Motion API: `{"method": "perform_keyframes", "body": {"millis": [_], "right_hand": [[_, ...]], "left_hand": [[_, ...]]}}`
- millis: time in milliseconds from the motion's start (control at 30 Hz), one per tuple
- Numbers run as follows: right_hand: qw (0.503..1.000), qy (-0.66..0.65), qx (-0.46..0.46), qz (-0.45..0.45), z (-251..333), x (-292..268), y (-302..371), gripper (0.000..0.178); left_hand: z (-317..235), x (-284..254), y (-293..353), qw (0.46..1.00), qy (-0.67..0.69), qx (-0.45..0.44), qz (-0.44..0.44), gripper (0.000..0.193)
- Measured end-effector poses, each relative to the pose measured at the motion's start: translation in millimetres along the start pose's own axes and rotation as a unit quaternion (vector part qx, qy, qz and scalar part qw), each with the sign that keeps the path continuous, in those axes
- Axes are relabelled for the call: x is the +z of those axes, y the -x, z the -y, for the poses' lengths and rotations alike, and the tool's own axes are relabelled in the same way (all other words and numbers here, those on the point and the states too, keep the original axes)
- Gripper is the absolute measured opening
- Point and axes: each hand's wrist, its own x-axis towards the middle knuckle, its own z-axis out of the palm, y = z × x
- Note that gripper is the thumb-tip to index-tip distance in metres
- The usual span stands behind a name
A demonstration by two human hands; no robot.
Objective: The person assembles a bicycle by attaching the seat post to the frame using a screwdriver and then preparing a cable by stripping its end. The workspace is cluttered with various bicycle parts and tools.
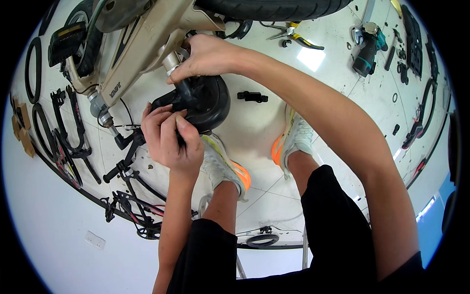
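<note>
A beige bicycle frame (134,54) lies tilted at the upper left, with a black saddle (218,100) pointing toward me. My right hand (205,56) reaches across from the right, its thumb and fingers wrapped round the seat post (171,61) just above the saddle. Its fingertips behind the post are partly hidden. Curled fingers of my left hand (174,137) close on the saddle's left end, which they partly cover. A small black part (252,96) lies on the floor right of the saddle.
A black tire (279,9) crosses the top edge. Yellow-black pliers (301,39) and a teal-black power tool (367,49) lie on the tiled floor. Handlebars (122,169), loose tires and bike frames line the left wall. My shoes (296,134) stand below the saddle.
</note>
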Motion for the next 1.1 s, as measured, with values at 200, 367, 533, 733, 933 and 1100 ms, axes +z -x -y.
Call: {"method": "perform_keyframes", "body": {"millis": [200, 367, 533, 733, 933, 1100], "right_hand": [[0.998, 0.063, 0.004, 0.018, 8.9, -0.5, 8.7, 0.061], [0.882, -0.461, 0.068, 0.070, -11.9, 1.7, 11.3, 0.029], [0.887, -0.443, 0.128, 0.040, -10.9, 17.4, 3.8, 0.019], [0.873, -0.466, 0.144, -0.006, -3.6, 23.7, -0.6, 0.012], [0.836, -0.538, 0.081, -0.067, -1.3, 31.7, 20.6, 0.011], [0.892, -0.426, 0.037, -0.149, -2.1, 37.4, 36.5, 0.014]], "left_hand": [[1.8, -3.9, 6.9, 1.000, 0.003, -0.004, -0.002, 0.012], [4.2, -4.6, 10.8, 1.000, 0.012, -0.008, -0.018, 0.008], [4.3, -5.2, 12.6, 0.999, 0.023, -0.013, -0.029, 0.007], [5.9, -15.9, 6.7, 1.000, 0.008, -0.010, -0.012, 0.008], [10.9, -16.7, 7.7, 0.999, 0.022, -0.013, -0.030, 0.005], [7.2, -12.9, 5.7, 0.999, 0.024, -0.020, -0.045, 0.004]]}}
